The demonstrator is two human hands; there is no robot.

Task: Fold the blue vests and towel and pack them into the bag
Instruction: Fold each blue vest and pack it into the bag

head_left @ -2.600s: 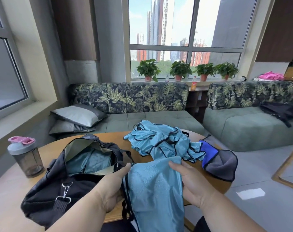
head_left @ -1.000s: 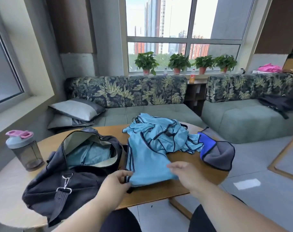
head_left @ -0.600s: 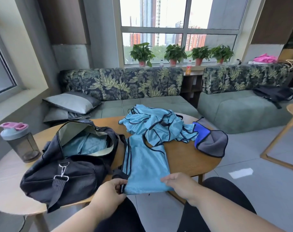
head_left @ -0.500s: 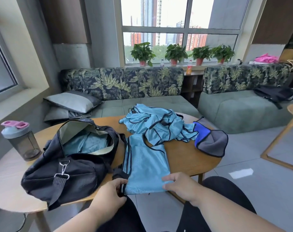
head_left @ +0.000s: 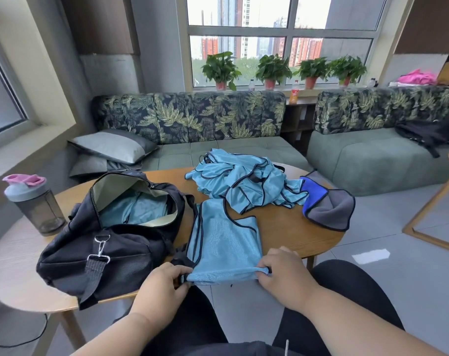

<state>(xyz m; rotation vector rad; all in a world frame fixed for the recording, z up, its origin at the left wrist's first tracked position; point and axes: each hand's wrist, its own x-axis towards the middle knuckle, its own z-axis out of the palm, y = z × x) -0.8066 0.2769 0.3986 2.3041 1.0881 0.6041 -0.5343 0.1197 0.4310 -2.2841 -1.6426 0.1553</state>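
Since half a second ago you are lifting the near hem of the flat blue vest [head_left: 224,240] slightly off the table [head_left: 282,227]; your left hand [head_left: 161,283] and right hand [head_left: 282,273] are each pinching a corner. Open black bag [head_left: 110,227]: lying just left, touching the vest, blue fabric inside. Unfolded vests [head_left: 241,181]: piling behind. Towel [head_left: 326,204]: sitting right of the pile. Shaker bottle [head_left: 33,201]: standing far left.
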